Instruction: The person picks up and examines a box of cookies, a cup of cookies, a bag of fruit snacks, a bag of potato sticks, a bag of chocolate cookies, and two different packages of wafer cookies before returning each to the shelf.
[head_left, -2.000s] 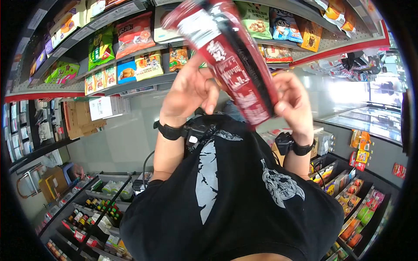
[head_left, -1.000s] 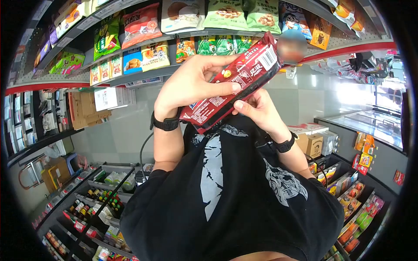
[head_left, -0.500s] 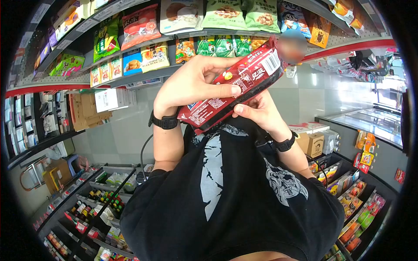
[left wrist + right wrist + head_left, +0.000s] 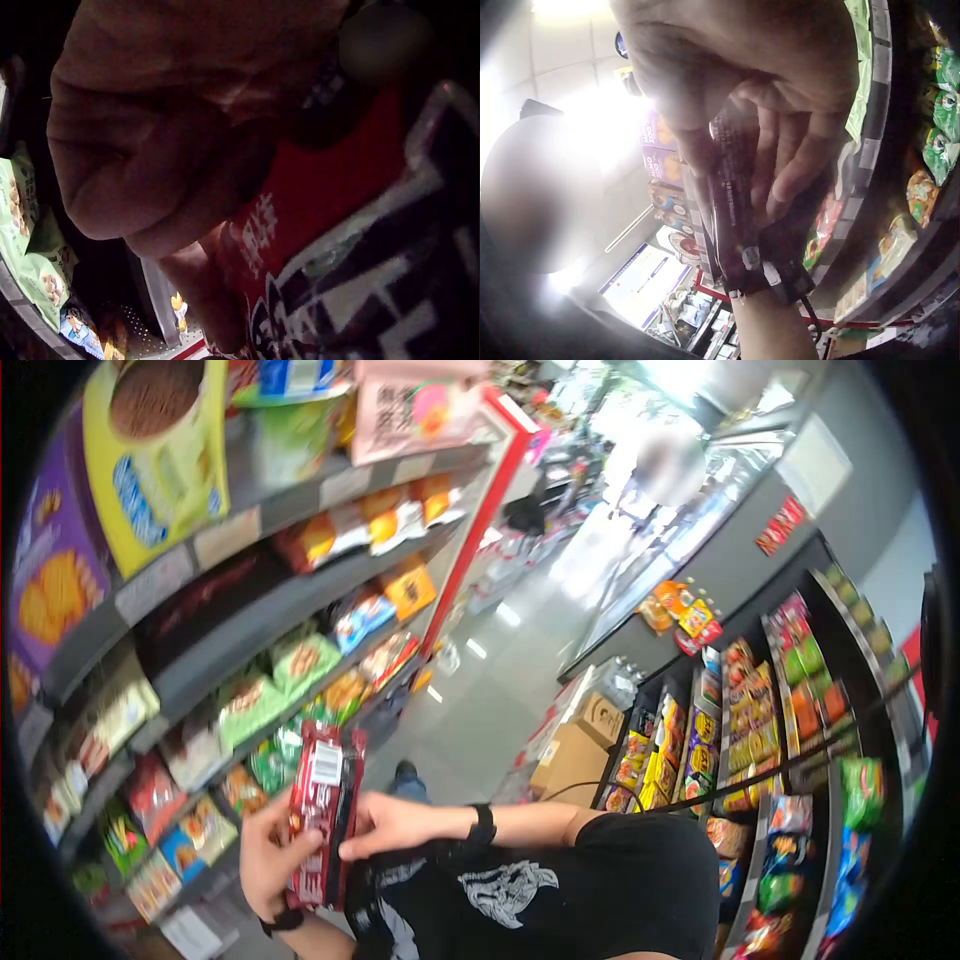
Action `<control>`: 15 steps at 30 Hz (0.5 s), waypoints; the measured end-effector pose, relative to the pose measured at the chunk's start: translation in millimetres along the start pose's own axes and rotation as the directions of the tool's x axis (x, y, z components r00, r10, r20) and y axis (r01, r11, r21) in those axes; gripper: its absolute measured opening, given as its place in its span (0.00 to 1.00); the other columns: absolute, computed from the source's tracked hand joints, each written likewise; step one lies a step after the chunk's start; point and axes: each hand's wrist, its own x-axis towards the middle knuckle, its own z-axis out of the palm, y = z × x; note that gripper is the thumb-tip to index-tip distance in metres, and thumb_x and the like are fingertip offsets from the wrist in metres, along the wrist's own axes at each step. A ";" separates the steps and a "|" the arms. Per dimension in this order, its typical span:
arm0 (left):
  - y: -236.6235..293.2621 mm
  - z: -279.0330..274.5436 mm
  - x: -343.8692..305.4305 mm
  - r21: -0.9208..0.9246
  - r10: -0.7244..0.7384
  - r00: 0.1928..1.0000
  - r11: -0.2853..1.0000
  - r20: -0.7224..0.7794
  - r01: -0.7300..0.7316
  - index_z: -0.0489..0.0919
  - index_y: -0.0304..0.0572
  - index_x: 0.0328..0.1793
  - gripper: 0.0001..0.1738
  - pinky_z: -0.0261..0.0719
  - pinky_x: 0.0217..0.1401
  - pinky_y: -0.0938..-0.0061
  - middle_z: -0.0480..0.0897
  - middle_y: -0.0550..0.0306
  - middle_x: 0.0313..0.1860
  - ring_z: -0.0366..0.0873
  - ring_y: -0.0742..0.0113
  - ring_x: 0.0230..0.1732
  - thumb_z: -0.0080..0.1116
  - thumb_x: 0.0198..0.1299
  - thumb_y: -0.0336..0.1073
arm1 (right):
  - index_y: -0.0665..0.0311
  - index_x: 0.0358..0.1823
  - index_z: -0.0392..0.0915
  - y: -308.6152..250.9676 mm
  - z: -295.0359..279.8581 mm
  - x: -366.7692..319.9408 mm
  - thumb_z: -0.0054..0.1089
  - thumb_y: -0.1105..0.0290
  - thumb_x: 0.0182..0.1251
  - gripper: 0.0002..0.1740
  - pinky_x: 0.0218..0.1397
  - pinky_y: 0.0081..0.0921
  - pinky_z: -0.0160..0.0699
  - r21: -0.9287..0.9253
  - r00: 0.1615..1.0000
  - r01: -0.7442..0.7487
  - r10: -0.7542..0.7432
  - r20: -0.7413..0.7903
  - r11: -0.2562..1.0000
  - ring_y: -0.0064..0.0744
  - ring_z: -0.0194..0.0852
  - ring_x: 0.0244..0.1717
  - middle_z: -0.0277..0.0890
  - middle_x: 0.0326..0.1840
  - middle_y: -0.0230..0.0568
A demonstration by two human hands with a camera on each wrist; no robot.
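Note:
A long dark red snack packet (image 4: 322, 810) with a white barcode near its upper end stands nearly upright in front of the black shirt. My left hand (image 4: 268, 857) grips it from the left, thumb laid across the printed face. From the other side my right hand (image 4: 392, 826) pinches the packet's dark edge strip. In the left wrist view the curled fingers (image 4: 150, 165) lie over the red wrapper (image 4: 330, 180), mostly in shadow. The right wrist view shows the packet's narrow side (image 4: 731, 176) between thumb and fingers.
Snack shelves (image 4: 230, 630) with bagged goods rise close on the left, ending at a red-edged post (image 4: 470, 540). More stocked racks (image 4: 740, 730) stand on the right. Cardboard boxes (image 4: 575, 755) sit by the aisle floor (image 4: 470, 690), and a cable (image 4: 770, 765) crosses on the right.
The packet was turned over between both hands and then held slanted. Since half a second ago the head view has swung right toward the aisle, so hands and packet appear lower left.

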 end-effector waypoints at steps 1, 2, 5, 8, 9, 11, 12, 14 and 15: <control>5.5 8.8 1.4 -0.106 -0.015 0.998 0.994 -0.063 0.008 0.72 0.28 0.65 0.35 0.57 0.25 0.91 0.81 0.69 0.37 0.56 0.89 0.23 0.65 0.45 0.27 | 0.70 0.51 0.74 -5.4 -3.5 0.9 0.64 0.62 0.64 0.21 0.38 0.19 0.74 -0.049 0.999 -0.030 0.031 0.017 0.998 0.16 0.72 0.36 0.79 0.38 0.31; 6.6 7.4 1.5 -0.083 -0.027 0.999 0.996 -0.020 0.025 0.70 0.27 0.65 0.36 0.61 0.28 0.92 0.82 0.65 0.41 0.63 0.89 0.26 0.65 0.46 0.25 | 0.72 0.53 0.73 4.3 -6.5 0.3 0.63 0.63 0.65 0.22 0.40 0.19 0.75 -0.091 0.999 -0.023 0.025 0.024 0.996 0.17 0.74 0.38 0.79 0.38 0.33; 4.0 15.0 8.0 -0.223 -0.015 1.000 0.975 -0.004 0.014 0.67 0.25 0.67 0.35 0.68 0.34 0.92 0.81 0.57 0.49 0.72 0.87 0.36 0.61 0.49 0.21 | 0.73 0.53 0.72 -0.3 -6.7 -3.7 0.63 0.62 0.65 0.23 0.41 0.21 0.76 -0.053 0.999 0.030 -0.031 -0.023 0.998 0.18 0.75 0.38 0.79 0.40 0.35; 7.9 14.8 8.3 -0.253 -0.040 0.999 0.967 0.015 0.042 0.67 0.24 0.67 0.34 0.70 0.37 0.90 0.81 0.56 0.49 0.73 0.85 0.38 0.60 0.50 0.20 | 0.73 0.52 0.73 0.6 -4.9 -3.8 0.63 0.62 0.66 0.22 0.48 0.23 0.77 -0.020 0.999 -0.015 0.015 -0.032 1.000 0.20 0.75 0.43 0.79 0.43 0.37; 6.8 15.2 8.5 -0.249 -0.038 0.999 0.968 0.021 0.042 0.67 0.24 0.67 0.34 0.70 0.37 0.90 0.81 0.56 0.49 0.73 0.85 0.38 0.60 0.50 0.20 | 0.73 0.52 0.73 1.6 -4.1 -3.2 0.62 0.63 0.66 0.22 0.50 0.23 0.77 -0.021 0.999 -0.012 0.011 -0.039 1.000 0.21 0.75 0.44 0.79 0.44 0.37; 2.0 16.9 9.2 -0.277 0.017 1.000 0.961 -0.003 -0.017 0.67 0.24 0.67 0.33 0.73 0.42 0.86 0.81 0.55 0.50 0.75 0.82 0.41 0.60 0.51 0.20 | 0.72 0.52 0.72 4.9 -4.8 -1.8 0.62 0.63 0.66 0.21 0.51 0.24 0.77 -0.022 0.999 -0.008 0.007 -0.045 1.000 0.21 0.75 0.45 0.79 0.45 0.38; 1.7 16.2 7.6 -0.276 0.013 1.000 0.961 -0.004 -0.013 0.67 0.24 0.67 0.33 0.73 0.42 0.86 0.81 0.55 0.50 0.75 0.82 0.41 0.60 0.51 0.20 | 0.72 0.53 0.72 9.3 -4.6 -0.8 0.63 0.62 0.66 0.23 0.47 0.23 0.77 -0.030 0.999 0.005 -0.007 -0.047 1.000 0.21 0.76 0.43 0.79 0.44 0.37; 2.0 15.0 5.9 -0.288 0.012 1.000 0.958 0.000 -0.012 0.66 0.22 0.67 0.32 0.74 0.46 0.84 0.80 0.53 0.50 0.77 0.79 0.43 0.59 0.52 0.21 | 0.73 0.53 0.72 12.6 -3.4 1.6 0.63 0.61 0.65 0.24 0.43 0.22 0.77 -0.035 0.999 0.018 -0.019 -0.042 0.999 0.20 0.77 0.40 0.79 0.43 0.36; 2.0 15.1 4.2 -0.285 0.008 1.000 0.958 -0.002 -0.008 0.66 0.22 0.67 0.32 0.74 0.46 0.84 0.80 0.53 0.50 0.77 0.79 0.43 0.59 0.52 0.21 | 0.72 0.52 0.72 12.7 -2.8 2.4 0.64 0.61 0.65 0.23 0.43 0.22 0.77 -0.031 0.999 0.023 -0.024 -0.040 0.999 0.20 0.76 0.40 0.79 0.42 0.36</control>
